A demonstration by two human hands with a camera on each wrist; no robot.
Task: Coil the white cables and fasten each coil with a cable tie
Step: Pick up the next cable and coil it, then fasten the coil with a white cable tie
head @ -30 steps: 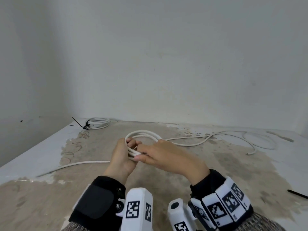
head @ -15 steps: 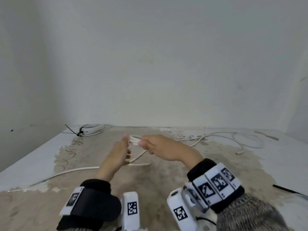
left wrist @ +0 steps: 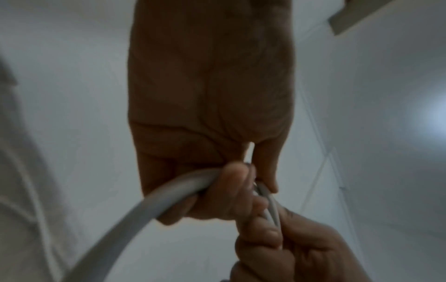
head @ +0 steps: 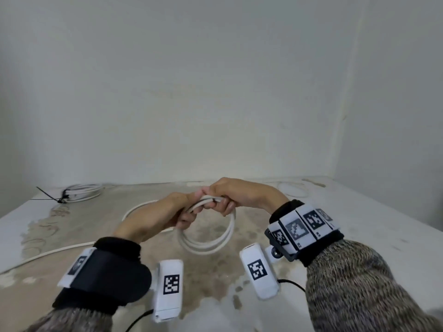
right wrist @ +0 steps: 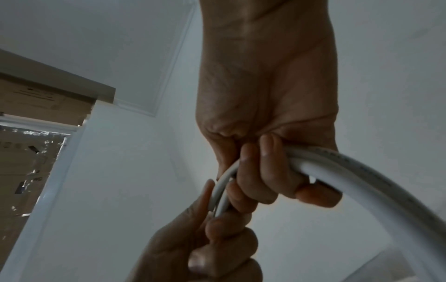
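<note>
Together, both hands (head: 206, 204) gripping smooth round white cable coil (head: 208, 238)

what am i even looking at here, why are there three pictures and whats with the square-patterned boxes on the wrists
No robot here: a person wears three cameras. The wide picture comes from the head; the other two look up along each wrist at the fingers. The patterned boxes are the wrist cameras and their marker bands. The left hand and right hand both grip a half-wound white cable coil above a stained table. At the far left lies a finished coil fastened with a black cable tie.
</note>
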